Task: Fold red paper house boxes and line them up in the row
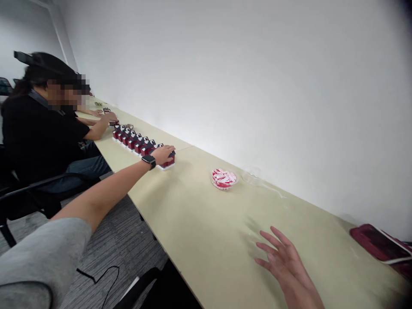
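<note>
Evidently, in the head view, the left hand lies over the roof of the nearest toy house, at the closer end of a row of toy houses; its fingers are draped across the top, and whether they grip it I cannot tell. The row runs lengthwise along the worktop, set in from the front edge, with a strip of surface on that side and another toward the wall. The right hand is held above the worktop, fingers spread and holding nothing, with a broad stretch of surface between it and the front edge. Near the wall-side edge sit a dish of red-and-white pieces and, just beside it, a clear container. A dark red bag lies farther right along that edge. Beyond the row, a co-worker reaches over the worktop.
</note>
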Tool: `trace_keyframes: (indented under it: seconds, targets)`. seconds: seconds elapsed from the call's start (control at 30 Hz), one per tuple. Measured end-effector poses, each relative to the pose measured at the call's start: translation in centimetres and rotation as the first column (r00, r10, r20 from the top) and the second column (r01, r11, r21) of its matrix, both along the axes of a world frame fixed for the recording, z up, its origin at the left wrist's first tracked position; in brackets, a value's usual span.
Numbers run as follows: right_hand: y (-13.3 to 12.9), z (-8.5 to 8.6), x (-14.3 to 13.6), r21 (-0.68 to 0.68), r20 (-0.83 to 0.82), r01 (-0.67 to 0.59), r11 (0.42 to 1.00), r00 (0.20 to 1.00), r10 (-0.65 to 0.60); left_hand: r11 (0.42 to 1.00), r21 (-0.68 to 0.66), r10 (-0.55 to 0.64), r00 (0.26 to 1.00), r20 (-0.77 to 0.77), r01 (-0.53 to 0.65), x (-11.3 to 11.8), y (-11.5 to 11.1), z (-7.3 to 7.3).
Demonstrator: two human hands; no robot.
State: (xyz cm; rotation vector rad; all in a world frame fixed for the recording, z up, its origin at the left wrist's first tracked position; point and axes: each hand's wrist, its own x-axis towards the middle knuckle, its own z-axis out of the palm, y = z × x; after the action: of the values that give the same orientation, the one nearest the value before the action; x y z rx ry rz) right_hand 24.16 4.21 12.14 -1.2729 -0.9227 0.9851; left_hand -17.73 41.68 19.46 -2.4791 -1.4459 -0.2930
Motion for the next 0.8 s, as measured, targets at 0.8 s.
trace_keyframes:
  seconds: [0.8]
  targets:
    - [-1.5, 3.0, 0.0, 0.061, -0.037, -0.057, 0.997, 0.998, 0.059, 0.28, -0.582, -0.559, 0.623, 0.548, 0.764, 12.8, -34.4, 3.1]
